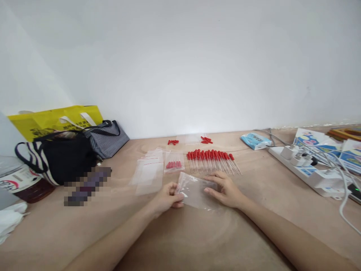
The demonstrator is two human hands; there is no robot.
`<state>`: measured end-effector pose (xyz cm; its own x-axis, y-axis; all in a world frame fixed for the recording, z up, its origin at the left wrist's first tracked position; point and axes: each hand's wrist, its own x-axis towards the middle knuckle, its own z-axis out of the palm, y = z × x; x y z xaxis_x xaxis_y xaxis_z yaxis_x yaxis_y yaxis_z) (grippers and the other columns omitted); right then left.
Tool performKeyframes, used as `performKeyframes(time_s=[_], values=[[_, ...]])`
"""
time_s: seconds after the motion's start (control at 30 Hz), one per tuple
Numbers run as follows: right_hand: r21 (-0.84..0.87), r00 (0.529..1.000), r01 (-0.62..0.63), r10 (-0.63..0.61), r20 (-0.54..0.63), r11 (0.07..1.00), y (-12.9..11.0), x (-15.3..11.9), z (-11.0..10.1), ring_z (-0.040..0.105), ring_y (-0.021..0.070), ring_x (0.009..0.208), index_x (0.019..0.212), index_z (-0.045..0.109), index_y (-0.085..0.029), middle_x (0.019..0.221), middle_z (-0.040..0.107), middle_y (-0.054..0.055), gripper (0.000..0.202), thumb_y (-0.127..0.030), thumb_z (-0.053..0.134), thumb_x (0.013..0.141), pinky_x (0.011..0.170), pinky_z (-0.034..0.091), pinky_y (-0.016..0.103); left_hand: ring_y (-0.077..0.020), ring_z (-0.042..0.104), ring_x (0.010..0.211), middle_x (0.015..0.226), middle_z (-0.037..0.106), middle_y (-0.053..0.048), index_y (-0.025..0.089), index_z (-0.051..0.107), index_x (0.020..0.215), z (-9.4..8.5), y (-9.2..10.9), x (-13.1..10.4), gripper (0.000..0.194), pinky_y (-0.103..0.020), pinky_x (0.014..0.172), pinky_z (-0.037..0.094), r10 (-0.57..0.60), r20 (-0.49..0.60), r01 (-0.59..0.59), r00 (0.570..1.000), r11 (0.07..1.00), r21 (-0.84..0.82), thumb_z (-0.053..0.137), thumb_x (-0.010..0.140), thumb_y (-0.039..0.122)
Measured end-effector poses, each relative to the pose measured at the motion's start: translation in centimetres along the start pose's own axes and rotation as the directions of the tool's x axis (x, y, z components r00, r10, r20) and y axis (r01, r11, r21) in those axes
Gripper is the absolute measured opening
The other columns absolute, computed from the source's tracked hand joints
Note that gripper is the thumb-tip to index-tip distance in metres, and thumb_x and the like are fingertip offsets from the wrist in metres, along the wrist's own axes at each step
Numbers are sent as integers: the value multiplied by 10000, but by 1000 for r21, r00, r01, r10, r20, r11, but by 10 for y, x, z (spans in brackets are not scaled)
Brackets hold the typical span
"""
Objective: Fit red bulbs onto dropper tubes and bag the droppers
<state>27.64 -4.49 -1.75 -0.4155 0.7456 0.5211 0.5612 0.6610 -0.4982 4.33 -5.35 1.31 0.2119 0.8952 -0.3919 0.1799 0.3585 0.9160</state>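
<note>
Bag lies on my side of the droppers, between both hands, and from my remote seat I read that spot as chosen for short reach. My left hand pinches its left edge, thumb above and fingers below, which I take as a way to steady thin film that might slide or curl. My right hand rests over its right side, thumb and fingertips apart; whether they grip the film, I cannot tell. The droppers lie side by side, red ends away from me, probably so they count at a glance. Just left of the droppers sits a packet with red pieces showing through, and farther left of them the sleeves overlap flat, likely for tidiness. Beyond the droppers, a left pile and a right pile of red bits look sorted apart. Well right of the droppers, wipes and a power strip presumably leave my right arm room
</note>
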Motion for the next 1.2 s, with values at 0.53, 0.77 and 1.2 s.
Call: performKeyframes(time_s=[0.53,0.77,1.2], values=[[22,943,28,-34,331,999,2,4,2,457,232,1104,1160,527,-194,1199,518,95,539,-512,541,725,935,342,406,-120,524,675,804,564,-24,174,631,786,-9,-13,29,100,-237,615,424,643,195,-592,741,487,642,579,716,223],[79,928,72,-96,360,994,2,8,-1,473,217,1097,1143,543,-183,1200,519,98,533,-502,557,717,937,360,373,-165,555,848,909,652,-38,224,683,843,-4,-4,24,151,-302,783,419,602,358,-673,714,447,590,555,761,220],[50,952,56,-68,298,997,13,2,-7,469,217,1097,1188,498,-195,1201,510,101,498,-476,496,777,928,376,373,-206,403,972,1191,501,-48,300,408,1249,-4,-5,17,461,-394,893,336,486,504,-677,715,297,674,504,799,302]])
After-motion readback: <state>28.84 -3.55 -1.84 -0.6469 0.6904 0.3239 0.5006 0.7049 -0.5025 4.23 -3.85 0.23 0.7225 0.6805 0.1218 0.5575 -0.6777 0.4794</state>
